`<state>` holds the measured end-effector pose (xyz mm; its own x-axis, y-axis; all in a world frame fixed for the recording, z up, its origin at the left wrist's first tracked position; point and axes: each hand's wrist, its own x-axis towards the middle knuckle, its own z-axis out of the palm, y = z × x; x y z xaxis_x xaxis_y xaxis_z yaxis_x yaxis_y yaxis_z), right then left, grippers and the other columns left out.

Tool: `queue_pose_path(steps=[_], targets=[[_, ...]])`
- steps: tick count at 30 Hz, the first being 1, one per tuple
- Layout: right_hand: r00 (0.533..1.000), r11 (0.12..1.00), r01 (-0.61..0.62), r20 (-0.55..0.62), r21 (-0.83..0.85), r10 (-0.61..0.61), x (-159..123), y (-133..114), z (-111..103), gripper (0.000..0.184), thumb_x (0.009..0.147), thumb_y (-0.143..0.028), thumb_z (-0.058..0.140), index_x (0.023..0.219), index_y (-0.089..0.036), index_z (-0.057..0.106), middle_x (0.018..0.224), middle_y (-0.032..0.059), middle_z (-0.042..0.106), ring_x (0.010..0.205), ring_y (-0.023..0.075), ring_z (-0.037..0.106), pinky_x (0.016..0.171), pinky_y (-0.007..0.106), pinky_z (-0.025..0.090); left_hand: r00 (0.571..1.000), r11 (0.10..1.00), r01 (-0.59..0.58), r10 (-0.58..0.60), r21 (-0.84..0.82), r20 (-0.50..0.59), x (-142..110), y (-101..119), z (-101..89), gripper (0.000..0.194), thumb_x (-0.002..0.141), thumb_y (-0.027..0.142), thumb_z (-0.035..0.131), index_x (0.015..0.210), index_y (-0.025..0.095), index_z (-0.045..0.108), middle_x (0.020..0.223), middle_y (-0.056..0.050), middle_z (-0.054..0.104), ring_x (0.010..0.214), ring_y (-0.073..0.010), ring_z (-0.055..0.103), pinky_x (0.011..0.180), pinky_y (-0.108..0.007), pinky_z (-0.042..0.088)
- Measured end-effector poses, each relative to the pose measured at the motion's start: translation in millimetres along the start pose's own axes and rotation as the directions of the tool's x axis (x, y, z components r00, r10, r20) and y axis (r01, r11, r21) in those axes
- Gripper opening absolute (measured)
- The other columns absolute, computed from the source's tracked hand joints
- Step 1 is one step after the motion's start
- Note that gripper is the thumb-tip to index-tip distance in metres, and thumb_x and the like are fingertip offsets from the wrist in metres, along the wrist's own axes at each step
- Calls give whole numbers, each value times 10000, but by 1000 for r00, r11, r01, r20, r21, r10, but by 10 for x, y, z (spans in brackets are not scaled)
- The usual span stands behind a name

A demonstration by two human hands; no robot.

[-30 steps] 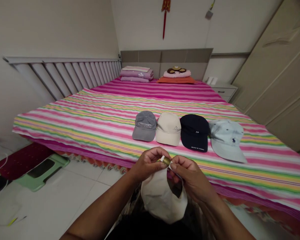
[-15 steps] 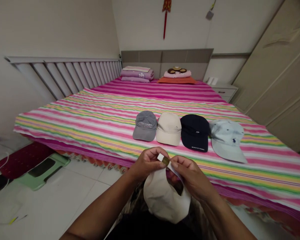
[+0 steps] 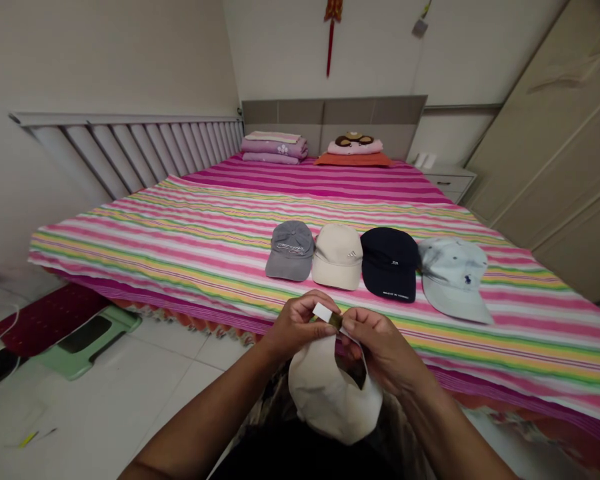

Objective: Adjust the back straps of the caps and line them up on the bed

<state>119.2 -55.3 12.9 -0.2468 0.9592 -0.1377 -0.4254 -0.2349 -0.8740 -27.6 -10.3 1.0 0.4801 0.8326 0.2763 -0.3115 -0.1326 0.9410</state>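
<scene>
A cream baseball cap (image 3: 330,393) hangs between my hands, its back opening facing up. My left hand (image 3: 303,320) pinches one side of the cap's back strap, beside a dull brass-coloured buckle (image 3: 335,321). A pale strap end (image 3: 322,311) sticks out past the buckle on the left. My right hand (image 3: 375,340) grips the strap on the buckle's other side. Beyond my hands, a grey cap (image 3: 291,252), a beige cap (image 3: 337,257), a navy cap (image 3: 390,264) and a pale blue cap (image 3: 455,279) lie in a row.
The caps rest on a bed with a striped sheet (image 3: 180,227). Folded purple bedding (image 3: 275,148) and a pink-and-orange stack (image 3: 354,158) sit by the headboard (image 3: 300,112). A green stool (image 3: 87,347) stands on the floor at left; a white nightstand (image 3: 450,181) is at back right.
The buckle has shifted slightly right, towards my right fingers, and more of the pale strap end shows on its left. The caps on the bed stay put.
</scene>
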Motion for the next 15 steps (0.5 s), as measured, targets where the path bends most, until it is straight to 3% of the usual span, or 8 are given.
queue_pose_path(steps=[5, 9, 12, 15], targets=[[1000, 1000, 22, -6, 1, -22, 16, -83, 7, 224, 655, -271, 665, 574, -148, 496, 395, -61, 462, 346, 34, 313, 391, 182, 219, 996, 998, 69, -68, -12, 64, 27, 54, -25, 348, 586, 303, 713, 867, 149, 575, 832, -34, 537, 710, -110, 495, 627, -215, 371], [1000, 999, -1, 15, -38, 1, 9, -199, 51, 208, 643, -248, 662, 570, -151, 493, 396, -65, 463, 335, 28, 299, 369, 172, 209, 967, 980, 199, -196, 0, 161, 84, 197, -50, 383, 659, 486, 594, 772, 123, 553, 691, -13, 509, 586, -84, 425, 533, -200, 310], [999, 993, -4, 42, -121, 9, -15, -275, 63, 208, 648, -269, 665, 588, -147, 507, 424, -55, 489, 337, 28, 326, 371, 171, 236, 914, 938, 339, -345, 66, 215, 104, 330, -34, 281, 677, 390, 605, 676, 115, 546, 557, 29, 438, 497, -55, 341, 482, -190, 241], [991, 968, -50, 110, -246, 79, -56, -308, -6, 248, 705, -372, 615, 653, -141, 544, 516, -9, 560, 400, 56, 431, 396, 182, 290, 900, 917, 399, -389, -9, 197, 78, 389, -14, 208, 645, 287, 628, 589, 119, 519, 523, 39, 416, 488, -48, 334, 486, -187, 241]])
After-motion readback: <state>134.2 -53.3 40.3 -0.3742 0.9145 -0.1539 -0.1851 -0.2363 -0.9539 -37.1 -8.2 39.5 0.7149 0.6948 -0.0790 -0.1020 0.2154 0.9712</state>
